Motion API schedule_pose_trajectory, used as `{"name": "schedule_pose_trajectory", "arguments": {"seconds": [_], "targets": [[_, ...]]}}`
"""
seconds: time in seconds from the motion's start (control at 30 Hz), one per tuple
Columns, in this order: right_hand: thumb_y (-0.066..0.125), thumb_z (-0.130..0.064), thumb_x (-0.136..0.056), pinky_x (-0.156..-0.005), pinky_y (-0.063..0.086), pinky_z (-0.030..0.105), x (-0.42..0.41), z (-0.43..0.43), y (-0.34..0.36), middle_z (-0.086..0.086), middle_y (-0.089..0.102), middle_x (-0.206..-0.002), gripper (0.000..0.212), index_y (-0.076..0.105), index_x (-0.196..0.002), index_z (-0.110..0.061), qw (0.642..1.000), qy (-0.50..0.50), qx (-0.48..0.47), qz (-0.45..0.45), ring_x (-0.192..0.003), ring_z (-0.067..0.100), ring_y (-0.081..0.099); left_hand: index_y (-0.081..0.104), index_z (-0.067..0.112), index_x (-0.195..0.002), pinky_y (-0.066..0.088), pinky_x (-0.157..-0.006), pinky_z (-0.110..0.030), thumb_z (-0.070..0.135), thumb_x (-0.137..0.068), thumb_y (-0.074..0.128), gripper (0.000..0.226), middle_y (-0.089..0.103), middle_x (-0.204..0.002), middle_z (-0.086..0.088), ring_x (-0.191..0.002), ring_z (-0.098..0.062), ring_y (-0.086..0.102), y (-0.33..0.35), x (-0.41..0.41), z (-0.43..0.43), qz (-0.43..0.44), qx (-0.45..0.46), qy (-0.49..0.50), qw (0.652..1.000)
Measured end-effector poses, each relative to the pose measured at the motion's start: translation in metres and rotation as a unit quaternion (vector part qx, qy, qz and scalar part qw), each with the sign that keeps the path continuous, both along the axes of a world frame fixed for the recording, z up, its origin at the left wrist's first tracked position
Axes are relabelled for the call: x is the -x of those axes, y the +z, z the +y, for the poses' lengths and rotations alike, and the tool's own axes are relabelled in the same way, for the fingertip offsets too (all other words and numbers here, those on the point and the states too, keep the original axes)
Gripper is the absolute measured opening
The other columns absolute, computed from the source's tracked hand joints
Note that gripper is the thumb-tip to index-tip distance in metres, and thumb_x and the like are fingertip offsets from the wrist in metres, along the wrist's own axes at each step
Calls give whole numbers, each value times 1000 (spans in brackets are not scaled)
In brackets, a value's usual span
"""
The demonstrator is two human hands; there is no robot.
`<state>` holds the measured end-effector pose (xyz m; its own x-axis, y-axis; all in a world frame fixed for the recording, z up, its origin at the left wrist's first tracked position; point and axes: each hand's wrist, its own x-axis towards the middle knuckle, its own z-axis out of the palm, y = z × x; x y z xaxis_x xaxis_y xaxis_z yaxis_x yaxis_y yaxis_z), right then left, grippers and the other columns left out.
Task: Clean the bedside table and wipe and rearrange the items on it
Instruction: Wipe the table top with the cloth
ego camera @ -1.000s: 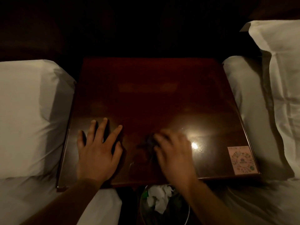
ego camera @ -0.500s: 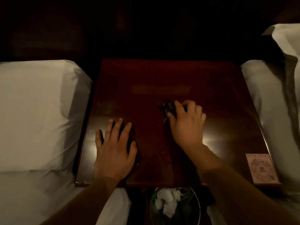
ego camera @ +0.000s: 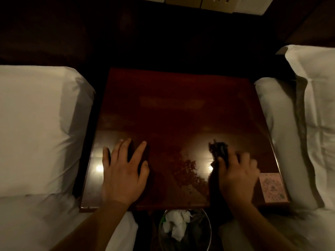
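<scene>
I see my left grip point(ego camera: 123, 174) lying flat on the counter point(ego camera: 172, 115) near its front-left corner, fingers spread and pointing away from me. My right grip point(ego camera: 235, 176), blurred, pinches a dark cloth point(ego camera: 219, 151) against the front-right area. The bunched cloth juts past the fingertips, its long axis roughly front-to-back.

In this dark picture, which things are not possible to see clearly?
Head view only.
- Cloth: blurred and mostly covered by the right hand; its kind is unclear.
- Pink card: print too small and blurred to read.
- Bin: cut off by the bottom edge, partly under the table.
- Wall panel: cut off by the top edge.
</scene>
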<state>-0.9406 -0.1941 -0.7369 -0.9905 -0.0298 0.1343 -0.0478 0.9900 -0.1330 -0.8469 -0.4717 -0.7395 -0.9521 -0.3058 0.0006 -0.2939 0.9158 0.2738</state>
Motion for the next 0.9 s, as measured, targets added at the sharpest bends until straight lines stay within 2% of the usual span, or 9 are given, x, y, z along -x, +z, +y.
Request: {"name": "schedule_pose_trajectory", "arguments": {"seconds": [0.07,0.2,0.3,0.37,0.53,0.63,0.7,0.77,0.9], "targets": [[58,-35,-91,-74,41,42,-30,-33,-4,15,55,-106,42,58,-127,-15,1000,5,-11,-4,-88,31,48,47,28,-144,18,-117,-61,45,-91,37,57,47,-145,-14,-141,-32,35,-1,-1,0,-10,1,-2,1000],[50,-43,-90,-75,44,42,-91,-117,-9,3,56,-110,44,57,-128,-23,982,189,14,6,-91,26,51,48,25,-142,19,-116,-61,45,-91,37,57,48,-144,-14,-139,-33,36,-2,0,-1,-5,-6,-1,1000],[51,-43,-91,-74,45,39,-81,-113,-6,1,57,-110,43,56,-128,-22,961,277,17,11,-90,23,54,50,22,-140,20,-115,-61,45,-91,36,56,48,-143,-14,-138,-33,38,-2,0,-2,8,-7,4,1000],[53,-43,-89,-73,48,40,-67,-80,-2,3,59,-106,42,59,-124,-20,965,263,-4,-1,-89,25,56,51,21,-139,20,-116,-61,44,-91,35,55,49,-143,-14,-139,-32,37,-1,0,-3,10,-13,3,1000],[56,-34,-91,-73,42,38,-38,12,4,6,54,-100,34,62,-118,-13,995,96,-7,-8,-88,22,46,60,18,-130,17,-118,-59,41,-92,34,52,50,-144,-12,-141,-29,37,0,-3,-1,39,-41,9,998],[61,-28,-90,-73,42,42,-20,10,2,15,53,-98,31,64,-110,-4,1000,11,-8,0,-88,32,47,63,17,-129,10,-122,-54,41,-93,29,55,49,-148,-10,-145,-25,34,1,-5,-3,50,-74,14,996],[57,-31,-92,-78,41,45,-9,-16,4,17,53,-106,33,63,-115,-7,999,-41,-5,-11,-95,36,48,61,19,-132,6,-123,-51,43,-92,27,58,47,-150,-6,-146,-20,31,4,-6,-4,60,-133,29,989],[54,-35,-93,-81,40,46,-2,-57,5,15,52,-113,37,59,-123,-14,1000,-12,4,-20,-101,36,47,55,23,-138,1,-124,-49,45,-92,27,58,45,-152,-2,-148,-16,26,8,-8,-7,62,-181,45,981],[51,-40,-93,-81,39,43,-27,-167,9,9,51,-117,39,54,-126,-19,987,159,6,-12,-103,33,46,48,22,-144,0,-122,-51,46,-94,28,59,37,-156,-2,-151,-20,20,8,-35,-28,39,-135,83,987]]}}
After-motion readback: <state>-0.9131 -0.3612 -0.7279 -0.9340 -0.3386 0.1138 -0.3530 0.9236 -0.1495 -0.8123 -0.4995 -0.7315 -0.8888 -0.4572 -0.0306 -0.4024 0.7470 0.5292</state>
